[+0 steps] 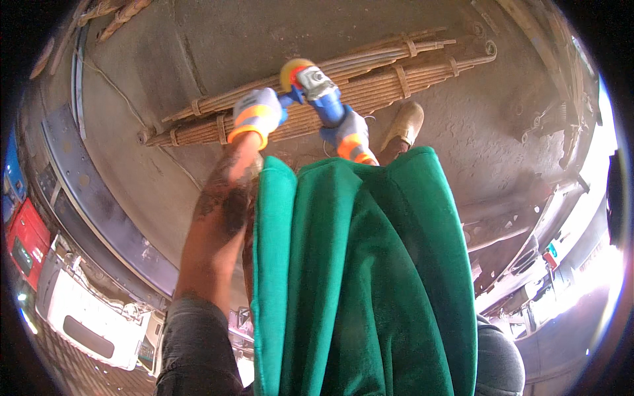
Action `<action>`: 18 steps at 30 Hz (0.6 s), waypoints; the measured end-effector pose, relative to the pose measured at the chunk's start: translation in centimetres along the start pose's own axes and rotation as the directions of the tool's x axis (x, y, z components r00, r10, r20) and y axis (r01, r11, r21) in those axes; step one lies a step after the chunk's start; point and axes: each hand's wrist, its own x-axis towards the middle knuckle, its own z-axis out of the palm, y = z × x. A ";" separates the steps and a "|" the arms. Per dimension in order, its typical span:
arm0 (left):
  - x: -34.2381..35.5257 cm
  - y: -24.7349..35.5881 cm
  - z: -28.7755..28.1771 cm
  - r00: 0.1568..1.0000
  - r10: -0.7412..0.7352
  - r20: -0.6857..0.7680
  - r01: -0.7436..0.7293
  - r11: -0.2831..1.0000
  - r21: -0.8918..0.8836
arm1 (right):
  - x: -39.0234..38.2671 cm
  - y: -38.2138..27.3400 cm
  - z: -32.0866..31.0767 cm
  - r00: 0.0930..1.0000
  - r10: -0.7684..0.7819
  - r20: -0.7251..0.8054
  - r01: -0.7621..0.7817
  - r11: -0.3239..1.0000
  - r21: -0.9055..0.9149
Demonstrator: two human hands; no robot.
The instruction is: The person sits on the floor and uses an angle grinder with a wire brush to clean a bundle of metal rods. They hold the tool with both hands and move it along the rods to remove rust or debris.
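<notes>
A blue angle grinder [321, 92] with a grey head and a yellow-orange disc sits over a long stack of rusty leaf springs [370, 79] lying on the concrete floor. My left hand [257, 115], in a grey, orange and blue glove, grips the grinder's side handle. My right hand [350, 135], in a matching glove, is closed around the blue body of the grinder. A green cloth [356, 277] hangs in front of me and hides my right forearm.
A tan work boot [404, 125] stands beside the springs. A curved metal frame rail [79, 185] runs along the left. Vehicle parts and scrap metal [528, 251] lie at the right. A red and white machine [46, 264] sits at the lower left.
</notes>
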 end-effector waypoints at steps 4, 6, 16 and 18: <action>0.0 4.6 0.5 0.995 0.104 0.004 -0.104 0.994 -0.045 | 0.9 5.2 -2.3 0.996 -0.017 -0.083 0.016 1.000 -0.007; 0.9 4.1 0.0 0.990 0.138 0.017 -0.137 0.990 -0.029 | 0.7 5.0 -1.3 0.990 -0.025 -0.140 0.042 0.992 0.121; 1.0 -6.4 2.0 0.972 0.210 -0.110 -0.197 0.973 0.117 | -2.3 0.4 10.1 0.984 0.040 -0.174 0.001 0.974 0.228; 0.9 -7.2 3.6 0.979 0.180 -0.100 -0.171 0.981 0.090 | -4.8 -0.1 8.9 0.993 0.022 -0.112 0.003 0.975 0.220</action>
